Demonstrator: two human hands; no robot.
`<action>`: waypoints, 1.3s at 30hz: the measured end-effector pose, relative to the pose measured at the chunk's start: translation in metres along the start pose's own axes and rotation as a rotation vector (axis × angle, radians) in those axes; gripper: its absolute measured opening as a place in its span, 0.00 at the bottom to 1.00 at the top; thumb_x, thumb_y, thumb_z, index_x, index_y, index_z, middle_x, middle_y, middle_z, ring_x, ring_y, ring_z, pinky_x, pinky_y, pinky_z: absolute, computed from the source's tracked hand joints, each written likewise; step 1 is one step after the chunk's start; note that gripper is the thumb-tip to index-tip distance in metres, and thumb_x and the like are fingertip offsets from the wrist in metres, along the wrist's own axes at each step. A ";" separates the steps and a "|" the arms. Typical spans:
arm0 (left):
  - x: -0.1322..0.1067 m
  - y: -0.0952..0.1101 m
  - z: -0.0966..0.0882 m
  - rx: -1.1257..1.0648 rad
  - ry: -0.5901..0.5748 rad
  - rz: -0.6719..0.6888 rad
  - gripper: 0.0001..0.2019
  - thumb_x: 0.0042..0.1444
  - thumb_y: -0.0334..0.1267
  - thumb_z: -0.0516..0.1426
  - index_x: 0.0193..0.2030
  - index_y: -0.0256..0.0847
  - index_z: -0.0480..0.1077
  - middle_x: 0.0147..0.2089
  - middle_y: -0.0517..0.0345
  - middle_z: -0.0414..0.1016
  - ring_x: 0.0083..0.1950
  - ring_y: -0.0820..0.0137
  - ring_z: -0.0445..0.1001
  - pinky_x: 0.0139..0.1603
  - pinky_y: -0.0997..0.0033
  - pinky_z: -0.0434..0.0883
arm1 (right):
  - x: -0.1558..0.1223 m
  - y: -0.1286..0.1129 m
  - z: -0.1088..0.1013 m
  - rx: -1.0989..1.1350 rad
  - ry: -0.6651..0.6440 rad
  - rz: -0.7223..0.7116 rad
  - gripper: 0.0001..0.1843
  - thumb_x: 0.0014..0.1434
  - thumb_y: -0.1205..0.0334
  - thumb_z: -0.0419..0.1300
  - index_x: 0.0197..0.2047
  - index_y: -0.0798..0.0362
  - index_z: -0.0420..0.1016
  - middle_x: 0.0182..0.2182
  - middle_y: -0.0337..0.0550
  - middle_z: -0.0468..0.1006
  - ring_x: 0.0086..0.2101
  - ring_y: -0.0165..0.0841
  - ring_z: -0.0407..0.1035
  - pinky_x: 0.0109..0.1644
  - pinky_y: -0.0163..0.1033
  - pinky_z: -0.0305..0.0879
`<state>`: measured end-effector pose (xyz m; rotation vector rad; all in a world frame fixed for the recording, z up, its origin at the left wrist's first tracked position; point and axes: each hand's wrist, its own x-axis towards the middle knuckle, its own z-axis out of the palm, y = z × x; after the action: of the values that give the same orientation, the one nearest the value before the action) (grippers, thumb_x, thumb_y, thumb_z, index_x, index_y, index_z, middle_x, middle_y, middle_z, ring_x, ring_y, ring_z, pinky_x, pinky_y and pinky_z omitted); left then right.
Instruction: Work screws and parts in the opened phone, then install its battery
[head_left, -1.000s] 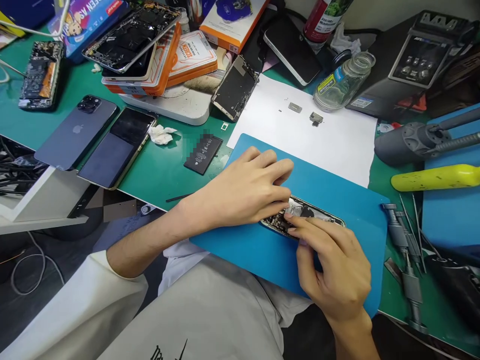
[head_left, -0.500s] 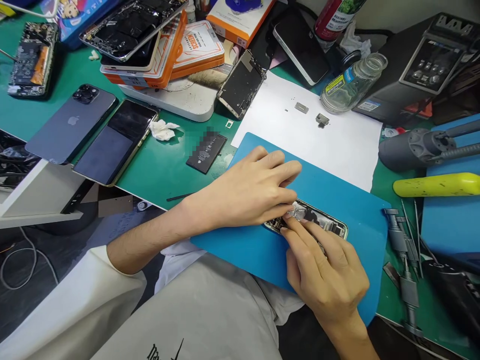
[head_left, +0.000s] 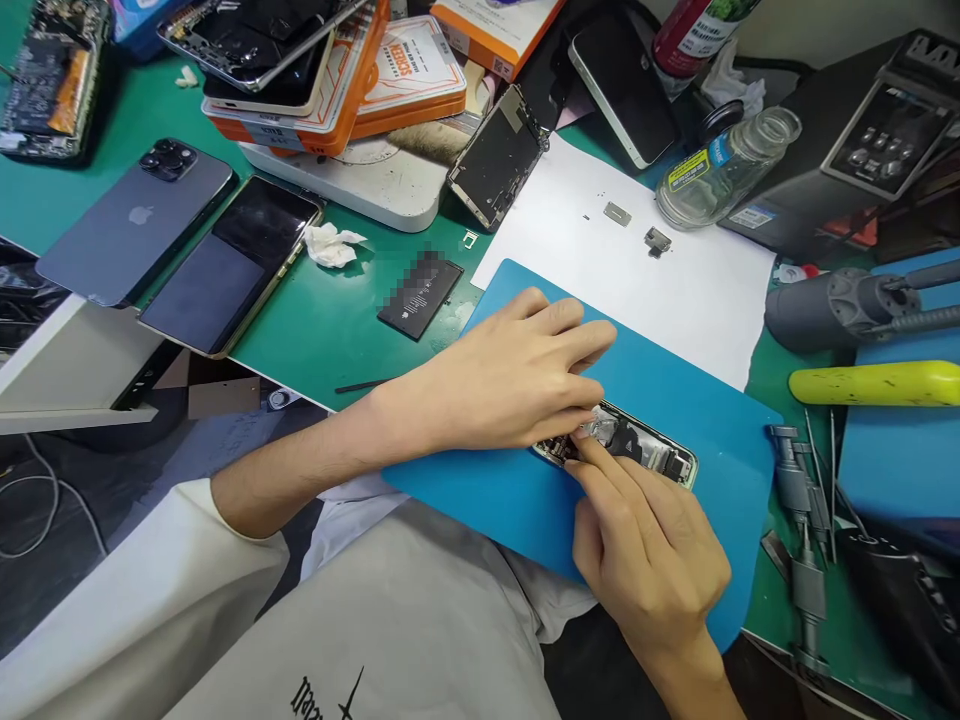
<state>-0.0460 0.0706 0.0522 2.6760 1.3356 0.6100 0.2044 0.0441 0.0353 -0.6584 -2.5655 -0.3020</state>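
Note:
An opened phone (head_left: 637, 445) lies on the blue mat (head_left: 465, 510), its battery bay and inner parts exposed. My left hand (head_left: 536, 375) reaches across the phone's left end from above, fingers bent and closed around that end; its thumb is hidden. From the lower right, my right hand (head_left: 652, 540) has its fingers bent close together, their tips on the phone's inner parts and near edge beside the left fingertips. Whether a small part is pinched there is hidden. On the green tabletop, left of the mat, rests a removed black battery (head_left: 421, 295).
White paper (head_left: 697, 310) holds small metal parts (head_left: 658, 242). Behind stand a tilted screen (head_left: 499, 160), a glass jar (head_left: 727, 165) and stacked orange boxes (head_left: 409, 75). Two phones (head_left: 139, 220) lie left. Screwdrivers (head_left: 799, 490) and a yellow-handled tool (head_left: 874, 383) sit right.
The view has shifted slightly. My right fingers have moved a little on the phone, baring more of its right end. My left hand keeps its place on the phone.

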 end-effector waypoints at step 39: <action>-0.002 0.000 0.002 -0.010 -0.045 -0.047 0.17 0.82 0.40 0.54 0.43 0.46 0.81 0.57 0.49 0.78 0.61 0.51 0.72 0.57 0.50 0.66 | -0.004 0.005 0.000 0.204 -0.006 0.161 0.25 0.65 0.83 0.66 0.60 0.52 0.81 0.54 0.45 0.87 0.52 0.39 0.84 0.58 0.44 0.81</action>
<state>-0.0462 0.0696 0.0496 2.6265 1.3753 0.5461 0.2101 0.0473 0.0338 -0.7823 -2.4863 0.0147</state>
